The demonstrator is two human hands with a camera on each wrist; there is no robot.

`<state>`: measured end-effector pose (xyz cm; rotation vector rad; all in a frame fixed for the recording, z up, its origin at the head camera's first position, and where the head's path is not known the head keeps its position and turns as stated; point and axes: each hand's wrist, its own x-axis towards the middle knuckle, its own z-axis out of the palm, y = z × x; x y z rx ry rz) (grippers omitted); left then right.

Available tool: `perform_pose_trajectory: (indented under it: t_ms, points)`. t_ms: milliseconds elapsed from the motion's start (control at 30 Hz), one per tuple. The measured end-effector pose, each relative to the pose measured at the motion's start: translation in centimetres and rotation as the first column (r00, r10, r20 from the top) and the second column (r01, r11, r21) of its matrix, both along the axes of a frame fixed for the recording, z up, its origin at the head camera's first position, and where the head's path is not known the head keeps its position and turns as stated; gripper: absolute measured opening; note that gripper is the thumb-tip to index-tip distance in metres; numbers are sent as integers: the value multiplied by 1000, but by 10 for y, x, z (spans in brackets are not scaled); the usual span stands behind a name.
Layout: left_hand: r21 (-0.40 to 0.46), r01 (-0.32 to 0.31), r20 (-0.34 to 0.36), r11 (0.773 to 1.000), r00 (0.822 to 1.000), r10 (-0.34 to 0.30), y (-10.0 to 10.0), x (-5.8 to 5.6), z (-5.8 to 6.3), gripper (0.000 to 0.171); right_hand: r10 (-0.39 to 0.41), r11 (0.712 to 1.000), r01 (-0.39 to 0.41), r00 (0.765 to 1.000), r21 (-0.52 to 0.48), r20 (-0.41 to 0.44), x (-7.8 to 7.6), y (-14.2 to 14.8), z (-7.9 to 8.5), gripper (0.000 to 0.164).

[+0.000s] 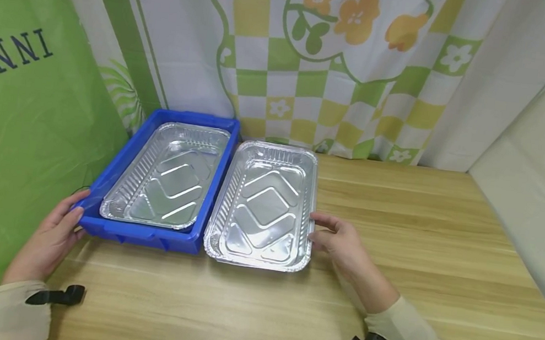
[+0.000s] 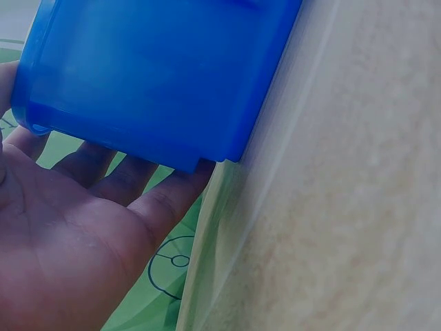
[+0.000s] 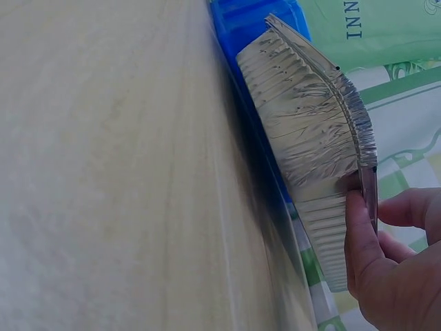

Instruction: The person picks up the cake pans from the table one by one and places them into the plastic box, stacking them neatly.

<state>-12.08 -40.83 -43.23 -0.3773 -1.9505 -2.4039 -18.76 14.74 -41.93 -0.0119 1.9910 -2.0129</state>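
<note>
A shallow blue plastic crate [image 1: 141,232] stands on the left of the table, with a foil tray [image 1: 179,177] lying inside it. My left hand [image 1: 51,238] holds the crate's near left corner, thumb at the rim and fingers along the outer side; the left wrist view shows those fingers [image 2: 165,196] against the blue wall. Right beside the crate is a second foil tray [image 1: 269,205]. My right hand [image 1: 344,247] pinches its right rim between thumb and fingers. From the right wrist view, its crinkled outer wall [image 3: 303,117] shows. Nothing lies in either tray.
The wooden table [image 1: 420,235] extends to the right and front. A green cloth [image 1: 17,126] hangs close by the left hand and crate. Behind stands a checked, flowered curtain [image 1: 281,82], and a pale panel [image 1: 542,165] borders the right side.
</note>
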Motion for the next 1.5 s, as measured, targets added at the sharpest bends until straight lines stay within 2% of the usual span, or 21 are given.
perform_pose_trajectory:
  t_ms: [667,1067,1300,1500]
  points:
    - [36,29,-14,999,999,-29,1,0,2,48,-11,999,9,999,-42,-33,-2,3,19,55]
    - [7,10,-3,1000,1000,-10,0,0,0,49,-10,998,6,998,-65,-58,-4,3,27,55]
    - [-39,-20,1,999,1000,20,0,0,0,48,-11,997,6,998,-73,-63,-4,1,32,54]
    - [-31,-16,-9,999,1000,16,0,0,-2,48,-16,998,12,998,-65,-53,-3,-1,36,55]
